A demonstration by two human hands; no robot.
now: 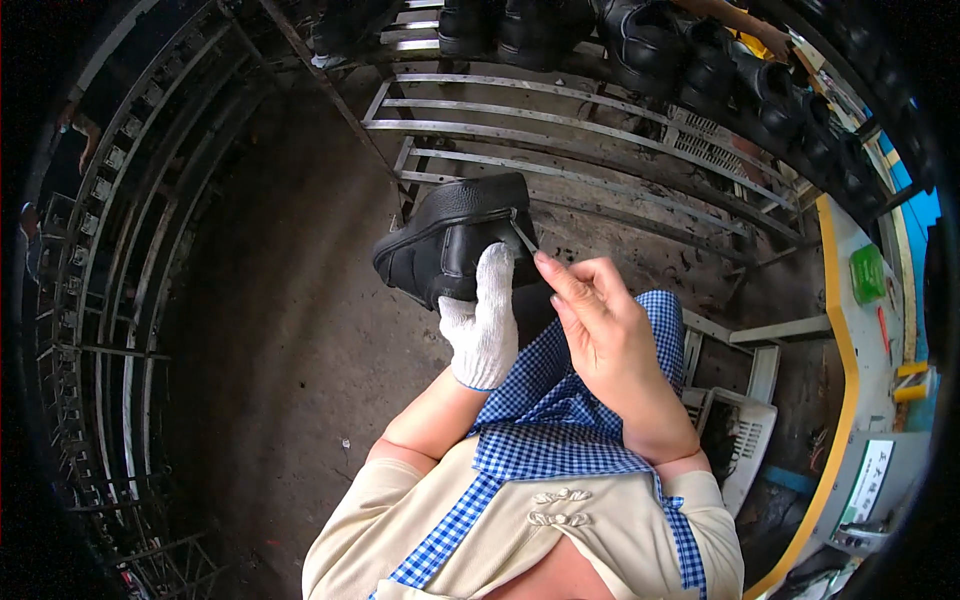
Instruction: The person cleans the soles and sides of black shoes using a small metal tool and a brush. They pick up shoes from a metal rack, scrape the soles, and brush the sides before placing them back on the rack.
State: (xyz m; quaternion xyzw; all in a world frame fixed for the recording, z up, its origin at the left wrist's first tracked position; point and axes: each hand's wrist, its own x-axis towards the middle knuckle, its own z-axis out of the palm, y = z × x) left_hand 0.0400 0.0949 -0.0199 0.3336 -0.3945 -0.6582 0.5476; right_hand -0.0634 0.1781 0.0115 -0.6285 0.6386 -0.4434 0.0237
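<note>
Two hands of yours meet at one black shoe (445, 235), which you hold tilted in front of you, above the floor (290, 350) and just beyond your blue checked apron (560, 445). Your left hand (483, 335), gloved in white knit, grasps the shoe from the near side, its thumb laid along the upper; you cannot see the rest of that grip. Your bare right hand (605, 330) has its fingers (572, 287) pinched on a slim metal tool (526, 241), whose tip is at the seam near the shoe's edge. Ahead of you, more black shoes (645, 45) stand along a metal rack (600, 105). On your right, a green box (868, 275) sits on a yellow-edged tabletop (862, 335), and a pale plastic crate (762, 420) is below it.
</note>
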